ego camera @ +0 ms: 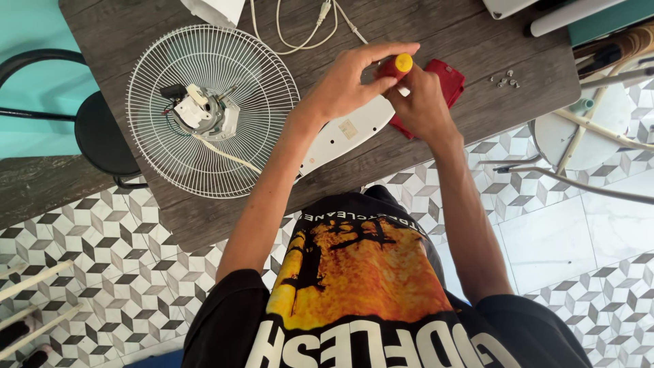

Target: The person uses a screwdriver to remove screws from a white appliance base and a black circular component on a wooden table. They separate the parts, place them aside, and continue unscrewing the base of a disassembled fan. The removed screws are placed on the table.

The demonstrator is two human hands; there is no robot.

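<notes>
A screwdriver with a red handle and yellow cap (397, 66) stands upright over a white plastic fan housing (344, 135) on the dark wooden table (122, 41). My left hand (347, 78) pinches the top of the handle with its fingertips. My right hand (424, 103) wraps around the lower part of the tool; its tip is hidden. A red plastic part (446, 78) lies just behind my right hand. A white wire fan grille (212, 109) with the motor (204, 112) in its middle lies to the left.
Several small screws (505, 80) lie at the table's right. A white cable (300, 27) loops at the far edge. A black stool (102, 129) stands left, a white stool (586, 129) right, on patterned floor tiles.
</notes>
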